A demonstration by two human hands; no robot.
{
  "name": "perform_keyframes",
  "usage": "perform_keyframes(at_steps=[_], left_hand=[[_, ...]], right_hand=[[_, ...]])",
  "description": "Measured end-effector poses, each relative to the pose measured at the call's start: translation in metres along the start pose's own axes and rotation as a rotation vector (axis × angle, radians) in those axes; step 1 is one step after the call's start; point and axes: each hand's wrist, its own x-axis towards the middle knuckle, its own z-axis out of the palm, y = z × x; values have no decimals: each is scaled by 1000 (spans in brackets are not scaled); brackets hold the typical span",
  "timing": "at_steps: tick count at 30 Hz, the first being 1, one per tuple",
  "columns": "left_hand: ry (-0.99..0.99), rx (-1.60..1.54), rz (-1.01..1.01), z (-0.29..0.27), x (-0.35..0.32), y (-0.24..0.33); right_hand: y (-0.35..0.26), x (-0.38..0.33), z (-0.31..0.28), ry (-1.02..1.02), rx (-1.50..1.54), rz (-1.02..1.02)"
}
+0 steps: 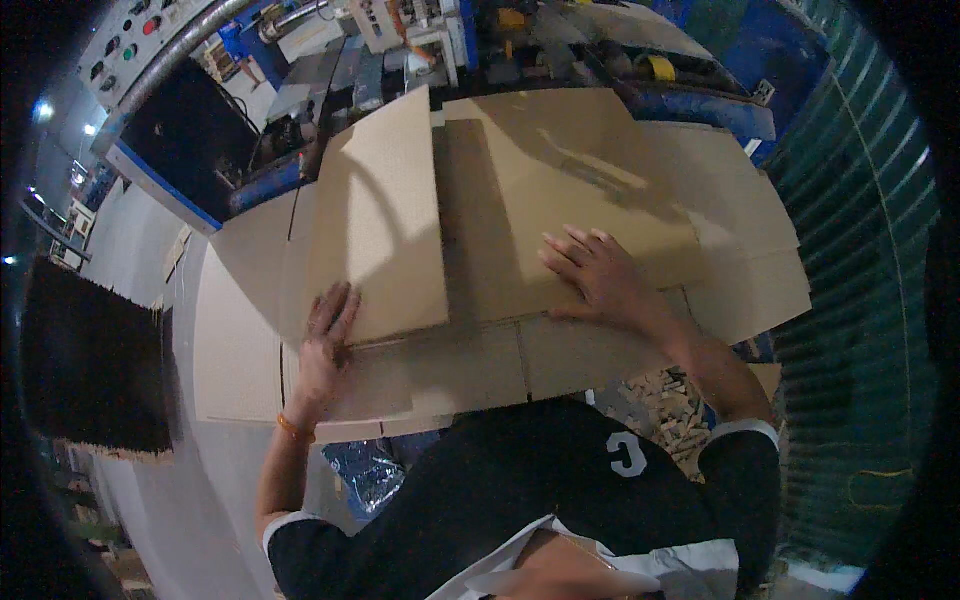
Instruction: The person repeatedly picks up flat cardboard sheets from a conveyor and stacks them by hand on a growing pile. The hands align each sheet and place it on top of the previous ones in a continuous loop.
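Note:
A brown cardboard sheet [590, 170] lies on top of wider cardboard [740, 200] in front of me. On its left stands a narrower cardboard panel [385, 230], partly raised, casting a shadow to its right. My left hand [330, 330] rests at that panel's near left corner, fingers stretched over its surface; the thumb side is partly hidden. An orange band circles the left wrist. My right hand [605, 285] lies on the larger sheet near its front edge, palm down, fingers spread. Neither hand is visibly wrapped around anything.
Beyond the cardboard stands a blue machine [700, 100] with dark metal parts. A control panel [140, 45] with coloured buttons is at the far left. Green corrugated sheeting [850, 300] rises on the right. A dark bristly block [95, 360] stands left; cardboard scraps [665, 410] lie below.

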Motion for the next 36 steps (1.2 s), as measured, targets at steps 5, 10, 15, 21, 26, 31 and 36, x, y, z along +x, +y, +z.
perform_keyframes(at_steps=[5,10,15,21,26,31,36], left_hand=[[272,-100,73,18,65,-35],[383,-106,34,48,126,-56],[358,297,-197,48,172,-62],[915,435,-517,4,24,-122],[748,-2,-1548,31,-143,-187],[670,78,-1417,35,-141,-183],[1220,-217,-1078,4,-116,-134]], right_hand=[[27,51,17,-93,-9,36],[84,90,38,-128,-31,163],[78,116,45,64,-201,429],[104,-53,-14,518,68,555],[128,-222,-8,123,-580,1452],[145,-222,3,323,-411,1544],[160,-217,-10,1404,24,1149]])
